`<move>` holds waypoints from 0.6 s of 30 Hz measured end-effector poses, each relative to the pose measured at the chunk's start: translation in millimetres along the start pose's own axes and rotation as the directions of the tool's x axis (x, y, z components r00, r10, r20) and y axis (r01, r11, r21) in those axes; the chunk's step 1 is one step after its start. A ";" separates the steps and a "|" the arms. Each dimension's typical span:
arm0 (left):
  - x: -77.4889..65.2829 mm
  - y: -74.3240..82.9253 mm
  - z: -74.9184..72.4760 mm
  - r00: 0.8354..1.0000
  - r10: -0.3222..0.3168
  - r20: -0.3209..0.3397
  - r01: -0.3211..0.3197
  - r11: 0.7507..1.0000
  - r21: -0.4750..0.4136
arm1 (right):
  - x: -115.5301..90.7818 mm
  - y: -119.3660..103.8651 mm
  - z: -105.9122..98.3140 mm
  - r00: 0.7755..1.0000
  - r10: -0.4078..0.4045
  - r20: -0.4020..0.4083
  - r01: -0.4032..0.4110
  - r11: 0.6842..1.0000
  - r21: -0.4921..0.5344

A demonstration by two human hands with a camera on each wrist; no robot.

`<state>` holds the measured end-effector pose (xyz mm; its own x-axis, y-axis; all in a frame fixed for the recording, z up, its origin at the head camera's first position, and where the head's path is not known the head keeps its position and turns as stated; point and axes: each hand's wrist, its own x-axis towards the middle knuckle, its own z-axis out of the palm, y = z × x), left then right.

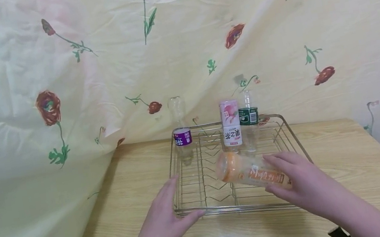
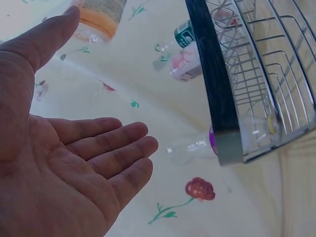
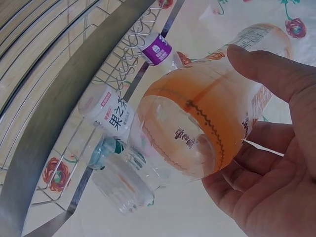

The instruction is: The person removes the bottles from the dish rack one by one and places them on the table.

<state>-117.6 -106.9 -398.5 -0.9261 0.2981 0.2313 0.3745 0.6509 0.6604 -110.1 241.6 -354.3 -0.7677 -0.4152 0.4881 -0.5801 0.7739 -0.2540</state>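
My right hand [image 1: 294, 178] grips a clear plastic bottle with an orange label [image 1: 255, 170] between thumb and fingers. This bottle lies tilted in the air above the wire rack [image 1: 223, 206], its bottom end towards the upper left. In the right wrist view the orange-labelled bottle [image 3: 227, 103] shows its bottom. My left hand [image 1: 166, 214] is held near the rack's front left corner, fingers extended, thumb apart. In the left wrist view the left hand's palm [image 2: 64, 173] holds nothing.
Towards the rack's back stand a purple-labelled bottle [image 1: 182, 137], a pink-and-white bottle [image 1: 231, 124] and a green-labelled bottle [image 1: 249, 117]. The rack rests on a wooden table [image 1: 136, 178]. A flowered cloth [image 1: 179, 53] hangs behind and at the sides.
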 end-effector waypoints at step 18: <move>4.4 18.5 -1.8 0.995 0.087 0.044 -0.089 0.994 0.060 | -3.7 -9.8 5.9 0.998 -0.057 0.016 0.057 0.998 -0.022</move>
<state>-114.8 -94.8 -384.0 -0.8873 0.3836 0.2561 0.4576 0.6627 0.5928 -103.2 232.8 -358.5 -0.7377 -0.4659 0.4886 -0.6168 0.7594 -0.2071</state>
